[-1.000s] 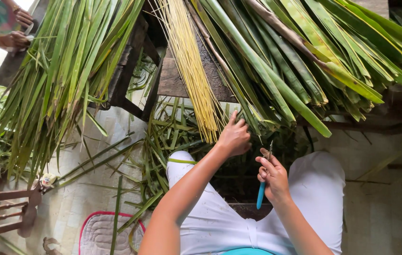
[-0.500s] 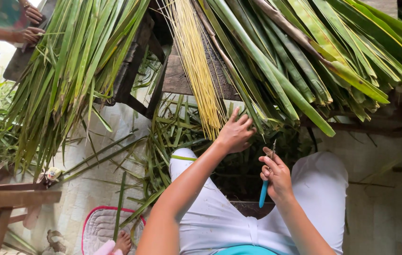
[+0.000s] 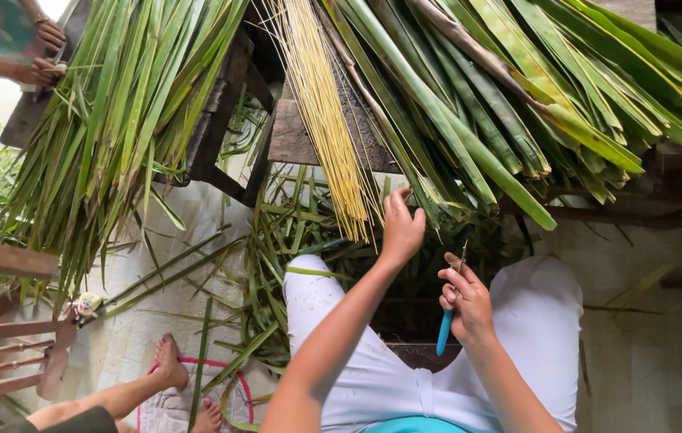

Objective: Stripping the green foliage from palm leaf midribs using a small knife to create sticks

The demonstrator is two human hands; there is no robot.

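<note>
I see the left hand (image 3: 402, 226) pinching a green leaf strip (image 3: 437, 192); the right hand (image 3: 466, 301) grips a blue-handled knife (image 3: 447, 325). Risk: blade, just beside the left wrist, nicks it if the strip slips.

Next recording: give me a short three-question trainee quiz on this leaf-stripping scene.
1. True or false: the right hand holds a blue-handled knife.
2. What does the left hand reach into? A) the green palm leaves B) a bucket C) a basket of fruit
3. Fill in: the bundle of thin midribs lying beside the green leaves is pale ___ in colour.

Key: 1 true. 2 A. 3 yellow.
</note>
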